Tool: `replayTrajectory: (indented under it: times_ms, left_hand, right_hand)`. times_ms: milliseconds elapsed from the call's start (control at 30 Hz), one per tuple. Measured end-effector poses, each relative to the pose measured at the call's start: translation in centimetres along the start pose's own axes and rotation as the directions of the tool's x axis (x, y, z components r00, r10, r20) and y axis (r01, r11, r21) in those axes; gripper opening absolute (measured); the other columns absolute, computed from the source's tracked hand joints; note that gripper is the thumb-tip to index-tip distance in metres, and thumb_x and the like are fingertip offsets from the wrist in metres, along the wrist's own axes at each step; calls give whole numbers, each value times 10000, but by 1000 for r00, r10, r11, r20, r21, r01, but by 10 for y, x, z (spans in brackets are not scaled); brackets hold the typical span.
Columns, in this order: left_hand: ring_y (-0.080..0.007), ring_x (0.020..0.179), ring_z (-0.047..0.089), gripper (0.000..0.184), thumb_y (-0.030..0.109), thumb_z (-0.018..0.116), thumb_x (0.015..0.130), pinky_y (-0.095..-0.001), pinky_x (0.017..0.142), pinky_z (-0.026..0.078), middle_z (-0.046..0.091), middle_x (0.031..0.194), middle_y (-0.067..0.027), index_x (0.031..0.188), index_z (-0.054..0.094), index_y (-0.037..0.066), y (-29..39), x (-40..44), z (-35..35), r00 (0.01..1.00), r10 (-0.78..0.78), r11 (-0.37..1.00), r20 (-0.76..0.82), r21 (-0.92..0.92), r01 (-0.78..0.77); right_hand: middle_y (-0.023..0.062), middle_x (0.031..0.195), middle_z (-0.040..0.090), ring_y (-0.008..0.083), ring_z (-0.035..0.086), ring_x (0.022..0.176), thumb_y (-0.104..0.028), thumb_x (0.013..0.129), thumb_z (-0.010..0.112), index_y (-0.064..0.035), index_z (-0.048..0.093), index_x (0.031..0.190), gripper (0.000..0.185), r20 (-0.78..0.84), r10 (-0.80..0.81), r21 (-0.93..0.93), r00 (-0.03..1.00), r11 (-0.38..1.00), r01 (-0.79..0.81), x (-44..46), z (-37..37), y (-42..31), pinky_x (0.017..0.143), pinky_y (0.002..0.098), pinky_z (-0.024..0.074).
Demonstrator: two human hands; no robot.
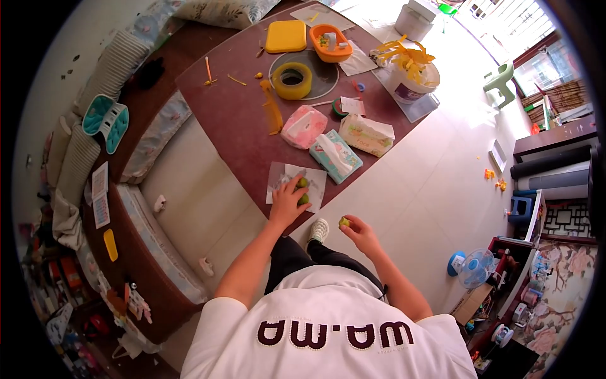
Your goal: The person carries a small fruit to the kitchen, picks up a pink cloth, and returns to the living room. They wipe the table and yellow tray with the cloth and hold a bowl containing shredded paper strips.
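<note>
At the near corner of the table (221, 120), my left hand (287, 203) reaches over a whitish sheet (320, 180). Its thumb and fingers close around a small round green fruit (303, 199). Another green fruit (302, 182) lies at its fingertips; the hand partly covers both. My right hand (363, 236) is off the table, above the floor, and pinches a yellowish-green fruit (344, 222) in its fingertips. Beyond the sheet are a blue tissue pack (336, 158), a pink pack (304, 126) and a pale tissue pack (372, 134).
Farther back are a roll of yellow tape (291, 81), an orange basket (329, 44), a yellow box lid (286, 36) and a white bucket (410, 82) with yellow strips. A couch (158, 252) flanks the left; a blue fan (475, 268) stands on the right.
</note>
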State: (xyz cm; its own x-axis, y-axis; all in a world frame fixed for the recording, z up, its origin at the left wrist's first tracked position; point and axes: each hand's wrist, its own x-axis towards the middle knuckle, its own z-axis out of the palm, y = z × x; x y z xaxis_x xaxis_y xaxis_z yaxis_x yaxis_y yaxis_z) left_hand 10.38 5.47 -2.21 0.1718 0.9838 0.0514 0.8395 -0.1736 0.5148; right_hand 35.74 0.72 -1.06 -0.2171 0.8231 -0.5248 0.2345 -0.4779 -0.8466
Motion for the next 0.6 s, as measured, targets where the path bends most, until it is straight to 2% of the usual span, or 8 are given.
replayTrajectory:
  times_ms: [67, 167, 267, 400, 467, 600]
  left_hand:
    - [-298, 1097, 474, 381, 272, 748, 649, -438, 867, 392, 427, 1311, -47, 995, 651, 145, -2, 8, -3, 999, -16, 996, 36, -93, 19]
    - [-322, 1055, 511, 376, 272, 758, 641, -441, 840, 428, 453, 1278, -70, 980, 658, 145, 0, 17, -10, 998, -21, 995, 60, -98, 27]
    - [-327, 1078, 502, 372, 272, 758, 644, -436, 865, 417, 462, 1263, -80, 976, 660, 137, 1, 21, -10, 998, -32, 989, 57, -143, 40]
    - [-316, 1074, 510, 368, 249, 765, 642, -421, 875, 428, 468, 1245, -92, 972, 663, 122, 0, 18, -8, 1000, -23, 981, 21, -190, 27]
    - [-298, 1066, 521, 369, 217, 775, 636, -401, 887, 437, 464, 1241, -99, 971, 665, 105, 0, 16, -9, 995, -94, 898, 10, -430, 90]
    - [-286, 1058, 527, 376, 190, 781, 633, -383, 897, 440, 456, 1246, -108, 973, 662, 81, -2, 9, -9, 991, -132, 877, 4, -465, 119]
  right_hand:
    - [70, 1003, 626, 126, 583, 920, -177, 848, 643, -33, 523, 1195, 395, 2, -15, -1, 1000, 1000, 15, 0, 1, 0, 813, 248, 454]
    - [68, 1000, 625, 125, 582, 919, -177, 848, 643, -33, 522, 1197, 397, 10, -18, 9, 1000, 1000, 18, -3, 2, -10, 811, 247, 454]
    - [99, 988, 635, 147, 602, 900, -204, 838, 654, -40, 545, 1171, 387, -13, -55, 37, 998, 998, 56, -1, 3, -12, 799, 266, 470]
    - [94, 983, 634, 142, 600, 898, -198, 839, 654, -36, 544, 1170, 385, -8, -61, 45, 998, 997, 61, 1, 3, -10, 797, 262, 469]
    - [89, 978, 633, 139, 598, 893, -198, 839, 656, -38, 543, 1173, 388, -1, -66, 55, 998, 996, 66, 3, 3, -8, 790, 260, 469]
    - [82, 970, 633, 132, 595, 882, -213, 846, 646, -37, 541, 1174, 387, 19, -19, 117, 1000, 993, 17, 3, 8, -18, 780, 259, 469]
